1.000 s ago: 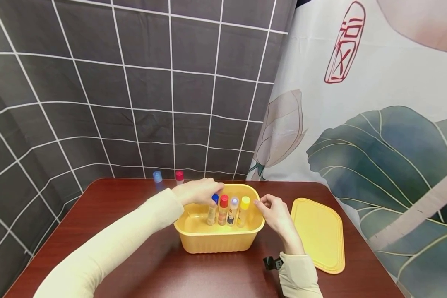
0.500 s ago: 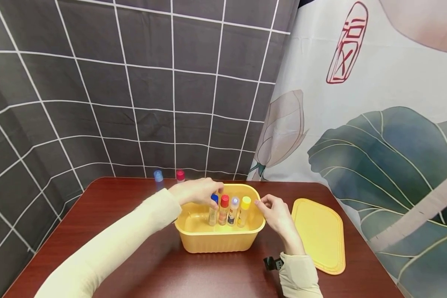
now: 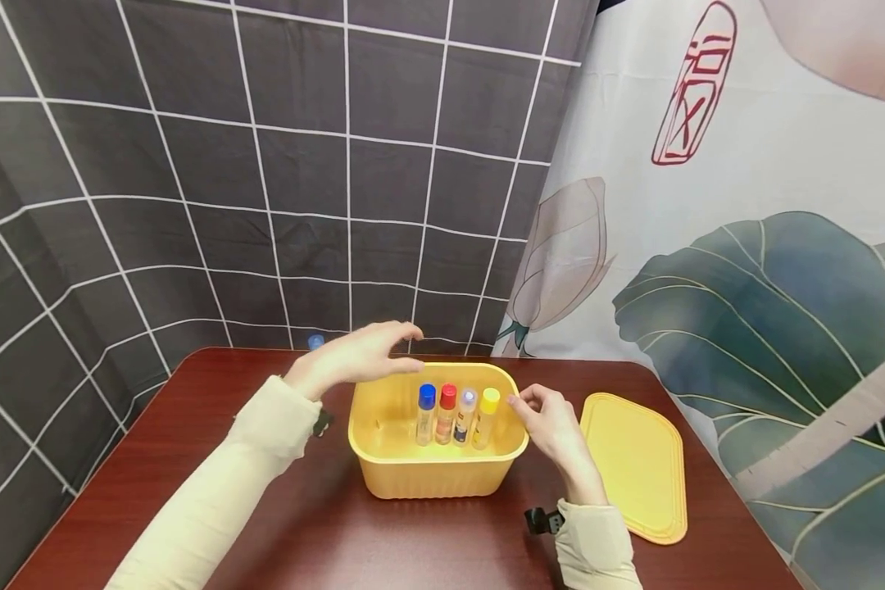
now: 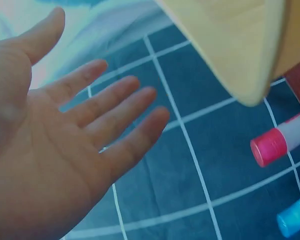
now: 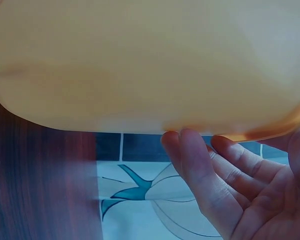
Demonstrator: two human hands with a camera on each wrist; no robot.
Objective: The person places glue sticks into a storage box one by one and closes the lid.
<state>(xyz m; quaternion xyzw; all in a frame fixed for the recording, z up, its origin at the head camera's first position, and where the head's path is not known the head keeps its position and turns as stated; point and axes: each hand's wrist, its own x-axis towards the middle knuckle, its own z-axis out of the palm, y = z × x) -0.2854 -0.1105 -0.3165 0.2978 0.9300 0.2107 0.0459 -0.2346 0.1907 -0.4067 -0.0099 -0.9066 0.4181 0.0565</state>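
Note:
My left hand [image 3: 357,356] hovers over the far left rim of a yellow plastic box [image 3: 437,479], fingers extended and palm empty in the left wrist view. Inside the box, a row of clear capped tubes stands upright: blue cap [image 3: 427,397], red cap [image 3: 448,397], pale lilac cap [image 3: 468,399] and yellow cap [image 3: 490,400]. My right hand [image 3: 553,426] stays at the box's right end, thumb and fingertips pinching its rim. Behind the left hand are a light-blue-capped tube [image 3: 315,341] and a pink-capped tube [image 4: 270,146], which the hand hides in the head view.
A flat yellow lid [image 3: 634,467] lies on the dark red wooden table [image 3: 428,545], right of the right hand. A grey curtain with white grid lines [image 3: 302,164] hangs behind the table, and a flower-printed white curtain [image 3: 708,287] hangs at the right.
My left hand has let go of the blue-capped tube and moved up and back out of the box, its fingers spreading. The tube stays standing in the row. The right hand keeps its place.

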